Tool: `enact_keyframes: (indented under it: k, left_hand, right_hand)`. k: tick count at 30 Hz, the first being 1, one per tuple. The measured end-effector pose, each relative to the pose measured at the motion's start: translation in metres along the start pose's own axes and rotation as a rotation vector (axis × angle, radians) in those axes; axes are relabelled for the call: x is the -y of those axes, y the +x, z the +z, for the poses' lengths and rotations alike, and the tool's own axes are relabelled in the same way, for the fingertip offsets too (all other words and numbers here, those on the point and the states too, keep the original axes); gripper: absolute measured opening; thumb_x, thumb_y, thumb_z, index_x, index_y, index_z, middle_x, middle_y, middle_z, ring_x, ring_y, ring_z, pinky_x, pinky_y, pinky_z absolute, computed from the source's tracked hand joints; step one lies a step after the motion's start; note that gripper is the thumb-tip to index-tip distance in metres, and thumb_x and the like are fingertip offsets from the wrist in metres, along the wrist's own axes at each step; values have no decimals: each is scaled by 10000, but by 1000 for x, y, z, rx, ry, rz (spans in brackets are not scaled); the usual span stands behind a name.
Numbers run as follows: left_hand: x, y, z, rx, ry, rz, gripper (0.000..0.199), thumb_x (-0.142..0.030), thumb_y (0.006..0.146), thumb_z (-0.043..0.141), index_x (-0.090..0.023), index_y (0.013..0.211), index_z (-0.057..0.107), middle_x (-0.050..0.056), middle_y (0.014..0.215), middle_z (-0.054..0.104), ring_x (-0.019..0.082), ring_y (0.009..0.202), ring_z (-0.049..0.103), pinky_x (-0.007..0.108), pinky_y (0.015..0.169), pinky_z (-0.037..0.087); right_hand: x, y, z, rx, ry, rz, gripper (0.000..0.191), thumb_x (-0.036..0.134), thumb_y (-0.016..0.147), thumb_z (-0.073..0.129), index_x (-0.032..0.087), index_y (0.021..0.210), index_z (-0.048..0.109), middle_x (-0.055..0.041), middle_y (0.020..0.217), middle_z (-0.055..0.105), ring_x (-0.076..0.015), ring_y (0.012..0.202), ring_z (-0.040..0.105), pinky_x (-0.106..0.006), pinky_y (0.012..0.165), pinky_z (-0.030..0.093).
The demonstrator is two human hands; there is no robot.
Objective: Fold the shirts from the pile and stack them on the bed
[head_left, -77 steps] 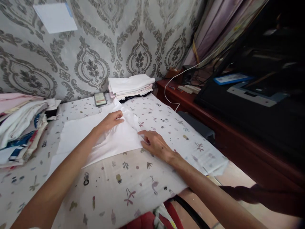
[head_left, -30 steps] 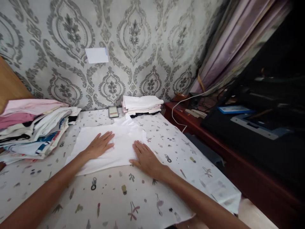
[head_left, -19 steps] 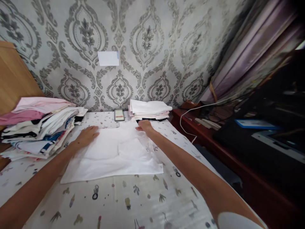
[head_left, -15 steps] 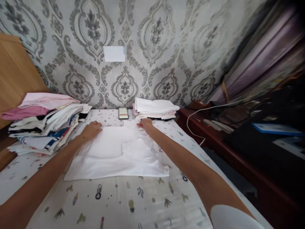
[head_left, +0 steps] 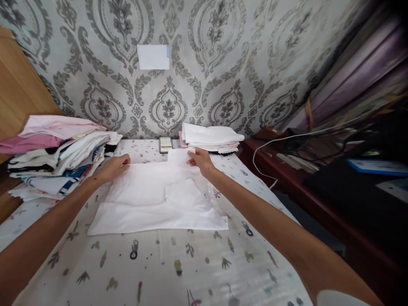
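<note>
Pinch grip, both: left hand (head_left: pixel 114 168), right hand (head_left: pixel 202 162) | white garment (head_left: pixel 140 185) | thin, softly creased, straight-hemmed

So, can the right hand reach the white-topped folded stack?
Probably yes: nothing visible blocks the right hand from the white-topped folded stack, though that hand seems to pinch the white garment.

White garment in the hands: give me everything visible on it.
The white garment looks like plain soft cloth with no visible print. It is spread over the patterned sheet, lightly creased, near edge fairly straight, a sleeve-like flap toward the right. The left hand grips its far left corner; the right hand pinches its far edge. Its exact type is unclear.
</note>
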State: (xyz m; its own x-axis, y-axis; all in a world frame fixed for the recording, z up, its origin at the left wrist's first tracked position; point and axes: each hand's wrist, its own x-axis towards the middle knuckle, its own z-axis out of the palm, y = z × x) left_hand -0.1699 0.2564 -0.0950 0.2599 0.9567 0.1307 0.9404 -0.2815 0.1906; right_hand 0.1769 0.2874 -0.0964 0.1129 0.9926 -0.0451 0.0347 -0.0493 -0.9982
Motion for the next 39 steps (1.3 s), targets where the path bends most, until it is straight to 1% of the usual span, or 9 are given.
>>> enact_keyframes:
  k: [7,11,15,18,22,30,34,37,39]
  left_hand:
    - [-5,-45,2,-68,106,141,327,-293,877,359,-239,1076,612,86,1068,713,290,982,645,391,876,452]
    - [-2,-57,8,-4,184,229,324,-274,883,333,-212,948,645,105,998,711,294,982,643,412,893,465]
    - [3,-61,14,8,244,239,343,-266,887,325,-199,935,658,116,1006,709,305,989,641,445,896,477]
    - [7,-61,17,0,280,223,357,-269,890,319,-188,964,659,121,1020,711,308,998,642,451,901,482]
    - [5,-62,14,6,303,193,370,-246,879,305,-188,980,656,125,1056,714,307,1044,640,450,931,480]
    - [-3,-58,5,30,223,92,308,-241,803,392,-200,965,651,152,1065,698,352,1033,640,500,928,486]
    - [-43,-61,5,10,42,145,377,-320,841,407,-205,1146,596,115,1193,656,309,1105,613,455,951,484]
    - [-103,-64,9,52,-121,246,400,-461,935,403,-212,1209,555,88,1228,640,264,1088,614,384,903,496]
    - [-144,-62,17,76,-71,306,393,-481,945,451,-202,1201,556,97,1186,649,272,1054,612,391,873,491]
  right_hand:
    - [-17,-74,-28,204,22,-206,332,446,703,789,177,846,657,12,678,646,-193,709,720,-256,596,556]
    - [-37,-107,-36,241,-268,-332,131,266,825,650,187,905,717,-31,837,728,-183,784,698,-314,727,557]
    - [-52,-123,-42,258,-545,-549,234,85,826,554,192,945,724,-59,997,738,-173,842,675,-308,758,535]
    - [-57,-126,-46,250,-609,-600,244,47,813,539,189,911,711,-57,988,733,-158,803,664,-299,757,529]
    - [-57,-129,-50,209,-580,-541,212,84,818,545,198,901,704,-44,944,734,-158,767,656,-303,748,528]
    - [-51,-139,-47,221,-163,-173,125,312,863,583,208,874,651,10,673,674,-167,666,707,-278,639,572]
    - [-53,-139,-46,220,-162,-139,109,298,850,592,201,858,642,26,612,638,-155,591,695,-259,588,562]
    - [-54,-138,-46,222,-158,-139,110,293,853,591,196,866,640,22,606,649,-145,574,682,-252,587,554]
    - [-54,-137,-46,222,-162,-141,104,282,857,588,193,868,640,17,608,659,-142,570,674,-249,589,546]
